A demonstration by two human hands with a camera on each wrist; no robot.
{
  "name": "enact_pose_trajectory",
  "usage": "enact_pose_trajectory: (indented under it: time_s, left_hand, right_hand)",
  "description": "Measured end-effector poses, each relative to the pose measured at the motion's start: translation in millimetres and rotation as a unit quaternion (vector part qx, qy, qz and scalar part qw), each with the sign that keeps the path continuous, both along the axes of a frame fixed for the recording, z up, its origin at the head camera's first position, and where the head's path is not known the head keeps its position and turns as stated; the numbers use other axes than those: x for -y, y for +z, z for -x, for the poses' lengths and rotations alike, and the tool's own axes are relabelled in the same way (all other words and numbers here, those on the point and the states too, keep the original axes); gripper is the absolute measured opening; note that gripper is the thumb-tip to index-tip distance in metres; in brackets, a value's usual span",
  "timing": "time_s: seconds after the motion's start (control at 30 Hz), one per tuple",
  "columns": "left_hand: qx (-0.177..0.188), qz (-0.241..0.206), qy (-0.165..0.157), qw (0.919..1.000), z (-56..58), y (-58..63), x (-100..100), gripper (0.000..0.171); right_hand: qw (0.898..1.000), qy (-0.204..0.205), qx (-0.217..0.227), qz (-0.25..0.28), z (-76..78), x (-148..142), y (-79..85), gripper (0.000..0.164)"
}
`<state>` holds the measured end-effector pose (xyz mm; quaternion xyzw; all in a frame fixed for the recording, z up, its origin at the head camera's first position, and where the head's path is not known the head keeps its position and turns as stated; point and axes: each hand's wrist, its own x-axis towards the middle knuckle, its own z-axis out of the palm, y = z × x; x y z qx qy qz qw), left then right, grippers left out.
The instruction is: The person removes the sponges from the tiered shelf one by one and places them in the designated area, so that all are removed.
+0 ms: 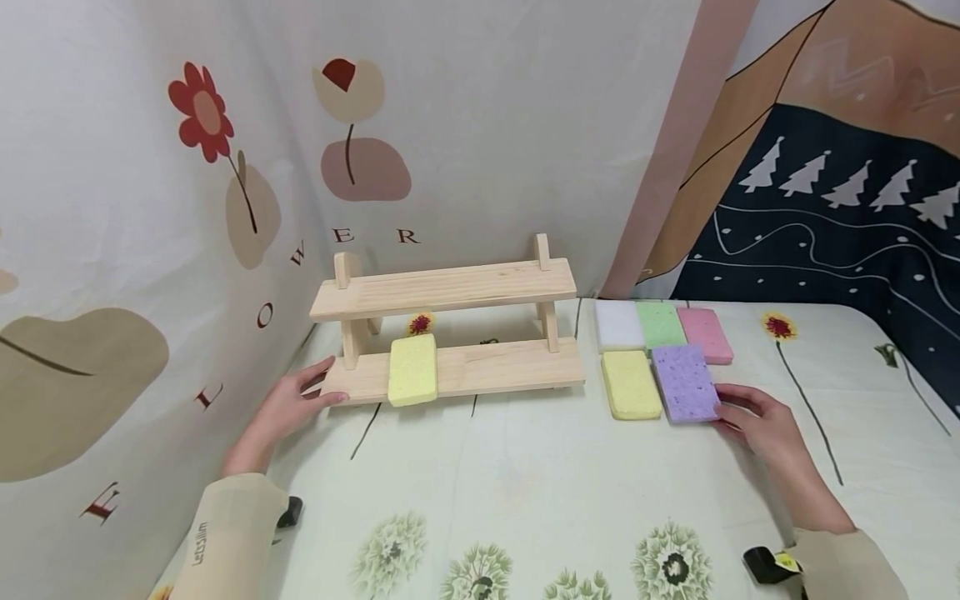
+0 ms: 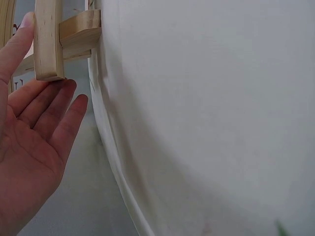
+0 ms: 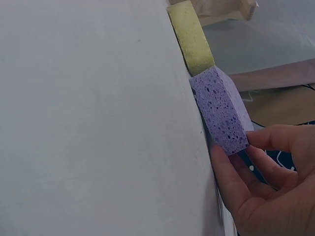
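Observation:
A two-tier wooden shelf [image 1: 495, 367] stands near the back wall. My left hand [image 1: 295, 398] grips the left end of its lower board; in the left wrist view the thumb lies on one side of the board end [image 2: 48, 46], fingers at the other. A yellow sponge [image 1: 412, 371] lies on that lower board, overhanging its front edge. To the right, my right hand [image 1: 761, 425] pinches the near right corner of a purple sponge [image 1: 684, 385], which is tilted, its far edge close to the pink and green sponges. Another yellow sponge [image 3: 192, 39] lies beside the purple one.
Behind the purple sponge lie a white sponge [image 1: 619, 325], a green sponge [image 1: 661, 323] and a pink sponge [image 1: 707, 335] in a row. A printed cloth [image 1: 525, 467] covers the table. Patterned hangings [image 1: 480, 125] enclose the left and back sides.

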<state>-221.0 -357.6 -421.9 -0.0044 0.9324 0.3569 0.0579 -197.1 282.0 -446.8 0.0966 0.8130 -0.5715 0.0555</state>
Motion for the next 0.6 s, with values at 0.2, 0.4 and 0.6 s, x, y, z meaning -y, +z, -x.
enact_pose_trajectory:
  time_s: [0.2,0.4,0.6]
  left_hand:
    - [-0.001,0.002,-0.001,1.0000,-0.2,1.0,-0.5,0.087]
    - [-0.001,0.000,-0.001,1.0000,-0.3,0.7,0.3,0.087]
    - [-0.002,0.002,-0.002,1.0000,-0.2,0.6,0.0,0.087]
  right_hand:
    - [1.000,0.013,0.007,-0.013,1.5,1.6,0.4,0.056]
    - [0.999,0.018,-0.005,-0.038,2.4,4.6,0.5,0.052]
    - [0.996,0.019,-0.021,-0.085,4.3,7.4,1.0,0.048]
